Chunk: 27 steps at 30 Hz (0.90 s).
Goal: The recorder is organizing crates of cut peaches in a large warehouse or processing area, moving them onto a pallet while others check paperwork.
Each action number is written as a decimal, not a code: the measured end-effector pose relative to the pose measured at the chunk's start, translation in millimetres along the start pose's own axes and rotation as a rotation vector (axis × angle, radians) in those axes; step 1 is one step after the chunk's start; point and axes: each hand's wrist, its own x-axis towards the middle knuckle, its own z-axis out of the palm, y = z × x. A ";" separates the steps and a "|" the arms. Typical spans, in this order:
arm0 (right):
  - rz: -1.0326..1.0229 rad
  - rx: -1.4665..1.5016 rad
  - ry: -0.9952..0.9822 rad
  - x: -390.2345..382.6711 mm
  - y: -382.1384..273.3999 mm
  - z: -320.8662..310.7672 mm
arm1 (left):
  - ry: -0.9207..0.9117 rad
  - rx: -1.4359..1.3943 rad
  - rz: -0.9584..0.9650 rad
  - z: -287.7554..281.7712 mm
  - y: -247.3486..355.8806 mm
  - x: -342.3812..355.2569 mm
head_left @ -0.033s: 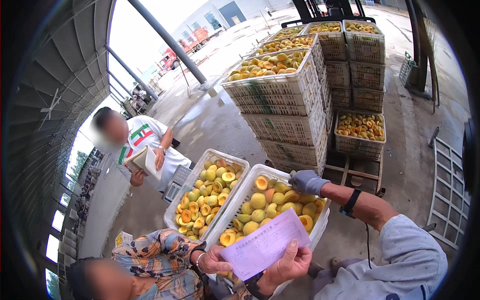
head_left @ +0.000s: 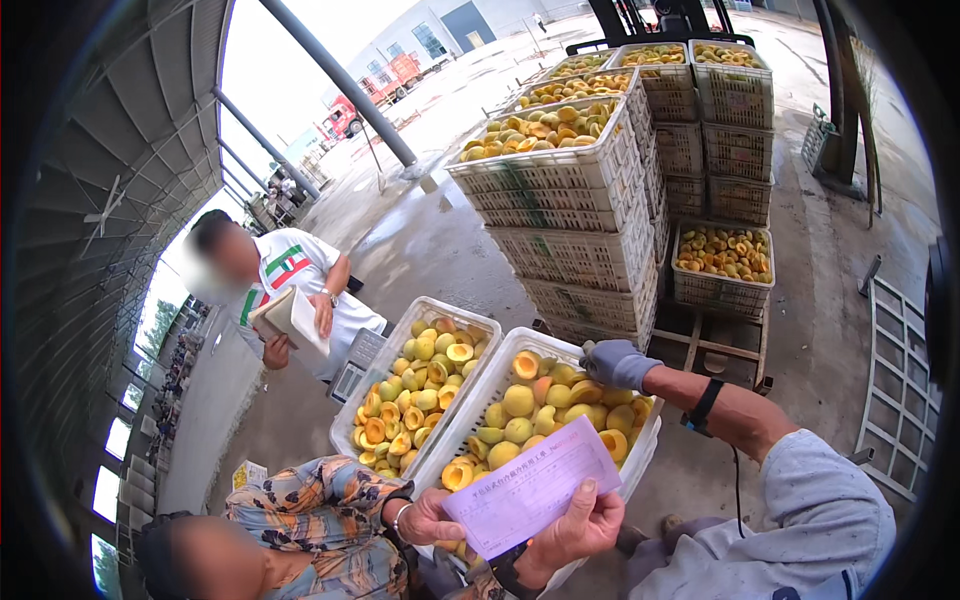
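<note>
Holding the pale purple printed paper slip flat over the near edge of the white slatted plastic crate keeps it readable; left hand pinches its lower edge, thumb on top. Grey-gloved right hand rests curled on the crate's far rim, grasping nothing visible

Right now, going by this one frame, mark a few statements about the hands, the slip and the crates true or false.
1. The left hand holds a pale purple paper slip. True.
2. The right hand is bare. False: it wears a grey glove.
3. The two nearest crates are empty. False: both hold yellow fruit, much of it halved.
4. A co-worker in a white shirt holds a notebook. True.
</note>
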 end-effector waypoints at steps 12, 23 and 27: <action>0.035 -0.007 -0.035 1.7 1.9 2.1 | 0.026 -0.131 -0.023 -5.3 -2.9 -7.1; 0.029 -0.007 -0.024 2.7 1.9 3.4 | 0.020 -0.034 0.034 -9.9 -5.7 -15.1; 0.033 -0.005 -0.031 1.4 2.4 4.2 | 0.018 -0.021 0.025 -11.1 -3.6 -15.9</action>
